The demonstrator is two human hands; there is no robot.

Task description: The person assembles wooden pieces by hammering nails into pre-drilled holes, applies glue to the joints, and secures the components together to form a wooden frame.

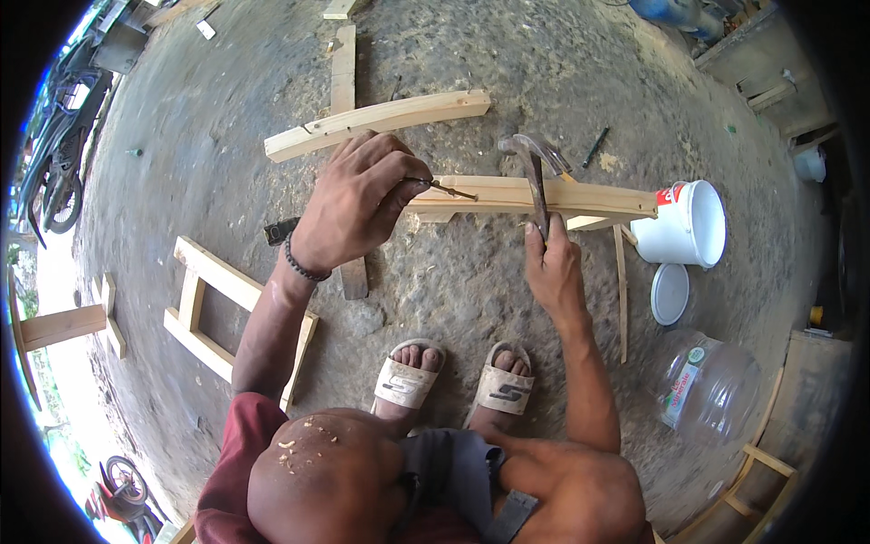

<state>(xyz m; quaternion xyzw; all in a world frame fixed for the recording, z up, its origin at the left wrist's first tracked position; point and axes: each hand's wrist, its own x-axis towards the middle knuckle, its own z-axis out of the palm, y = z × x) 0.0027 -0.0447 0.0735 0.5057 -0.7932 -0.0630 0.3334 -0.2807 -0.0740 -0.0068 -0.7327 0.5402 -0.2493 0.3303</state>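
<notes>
My left hand (362, 195), a dark beaded bracelet at its wrist, pinches a thin dark metal rod (451, 190). The rod's tip rests at or just above a pale wooden beam (598, 198) that lies crosswise in front of me. To the right, my right hand (555, 272) is closed around the handle of a hammer (536, 186). The hammer's head is raised over the far side of the beam, apart from the rod. Whether the rod is a punch or a large nail I cannot make out.
Another beam (381, 122) lies farther off across a plank (343, 68). A wooden frame (222, 276) and a tape measure (281, 231) are at left. At right are a white bucket (707, 222), its lid (670, 294) and a clear plastic bottle (716, 390). Motorbikes stand far left.
</notes>
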